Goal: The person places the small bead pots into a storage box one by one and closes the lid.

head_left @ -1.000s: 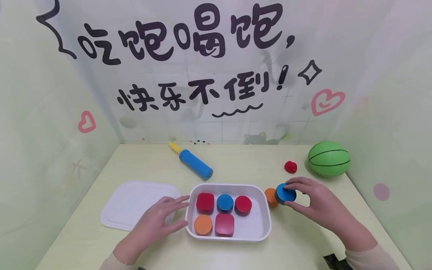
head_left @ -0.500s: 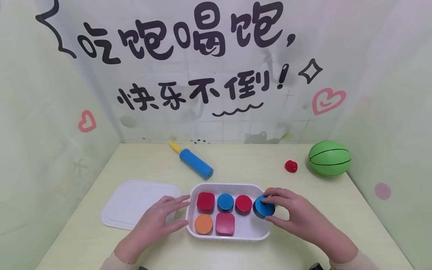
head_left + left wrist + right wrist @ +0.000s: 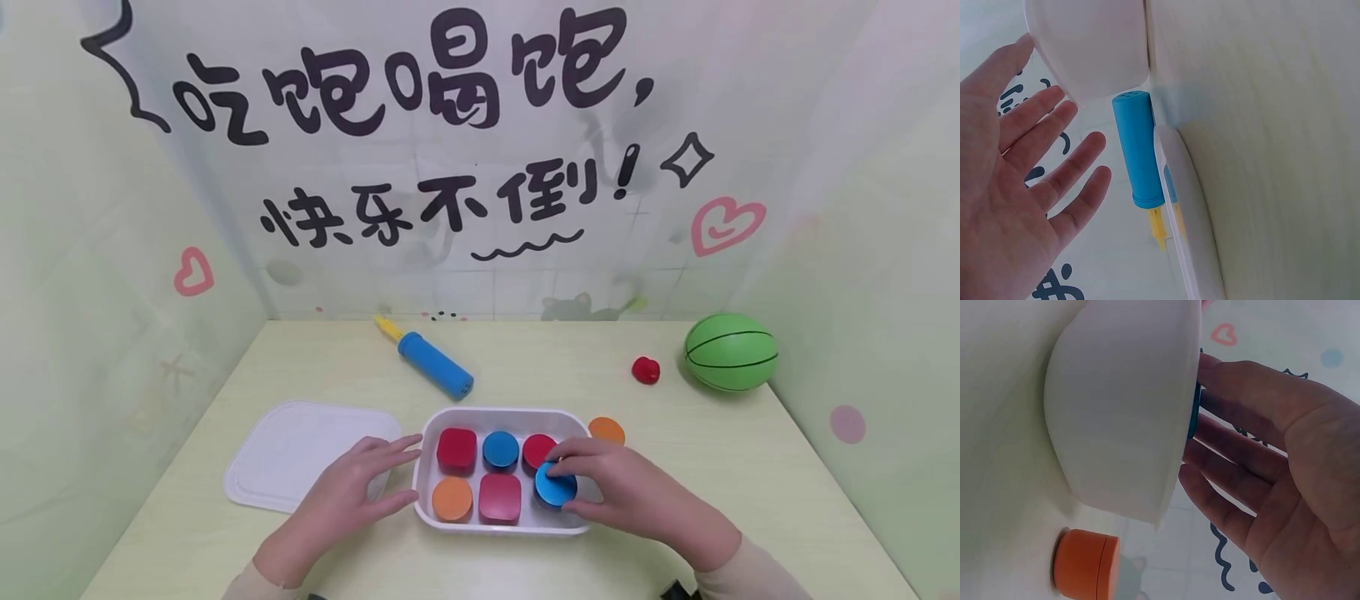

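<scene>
A white tray point(image 3: 587, 467) holds two red square blocks, a red disc point(image 3: 536, 448), a blue disc point(image 3: 500, 449) and an orange disc point(image 3: 452, 499). My right hand point(image 3: 588, 483) pinches a second blue disc point(image 3: 555, 489) low inside the tray's front right corner. The right wrist view shows only the tray's outer wall point(image 3: 1122, 419), a sliver of that blue disc point(image 3: 1195, 412) and my right hand point(image 3: 1260, 481). Fingers spread, my left hand point(image 3: 360, 483) lies flat at the tray's left wall. In the left wrist view my left hand point(image 3: 1029, 187) holds nothing.
Another orange disc point(image 3: 606, 429) lies on the table just behind the tray's right corner, also seen as the orange disc point(image 3: 1085, 564). The tray's white lid point(image 3: 292, 454) lies to the left. Farther back are a blue pump point(image 3: 433, 364), a small red piece point(image 3: 645, 370) and a green ball point(image 3: 731, 352).
My right hand has carried the blue disc leftward from beside the orange disc outside the tray, over the rim and down into the tray. The left hand has stayed put.
</scene>
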Demonstrator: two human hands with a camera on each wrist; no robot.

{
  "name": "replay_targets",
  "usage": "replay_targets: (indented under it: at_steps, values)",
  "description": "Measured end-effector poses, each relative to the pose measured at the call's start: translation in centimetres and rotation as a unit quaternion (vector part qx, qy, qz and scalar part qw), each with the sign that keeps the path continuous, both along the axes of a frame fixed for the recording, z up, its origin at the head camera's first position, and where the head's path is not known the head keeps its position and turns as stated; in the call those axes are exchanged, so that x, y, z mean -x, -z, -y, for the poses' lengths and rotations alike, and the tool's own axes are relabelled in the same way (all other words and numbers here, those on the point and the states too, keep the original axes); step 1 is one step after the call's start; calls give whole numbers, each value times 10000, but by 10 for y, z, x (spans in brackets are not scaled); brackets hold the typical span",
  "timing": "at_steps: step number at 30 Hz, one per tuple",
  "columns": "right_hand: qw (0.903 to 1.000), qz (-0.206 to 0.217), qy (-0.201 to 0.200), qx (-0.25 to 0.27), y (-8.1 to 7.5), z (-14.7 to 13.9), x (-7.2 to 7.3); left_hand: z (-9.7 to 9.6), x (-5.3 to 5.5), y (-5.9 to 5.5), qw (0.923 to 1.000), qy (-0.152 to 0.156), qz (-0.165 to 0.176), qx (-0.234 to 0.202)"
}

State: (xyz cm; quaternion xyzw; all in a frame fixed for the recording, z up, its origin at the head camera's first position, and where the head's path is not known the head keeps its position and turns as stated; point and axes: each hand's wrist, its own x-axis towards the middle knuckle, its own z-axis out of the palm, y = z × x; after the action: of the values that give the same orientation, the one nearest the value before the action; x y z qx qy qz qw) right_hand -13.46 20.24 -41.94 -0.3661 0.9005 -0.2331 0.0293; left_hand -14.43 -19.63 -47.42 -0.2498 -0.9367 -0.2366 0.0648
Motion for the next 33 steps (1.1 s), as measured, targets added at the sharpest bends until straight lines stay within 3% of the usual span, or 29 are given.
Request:
replay_targets:
  at_steps: [3,10,23,33]
  values:
    - [9997,172,-124,-133,2,3,4,0,0,0,10000,-6,-10,27]
    - [9981,143,-454,-380,10,9,10,0,1,-1,10000,-65,54,53]
    - [9936,824,-435,-645,14,17,17,0,0,0,9999,-91,75,-1]
    - [9935,820,-489,-619,14,13,18,0,0,1,9999,-86,109,10]
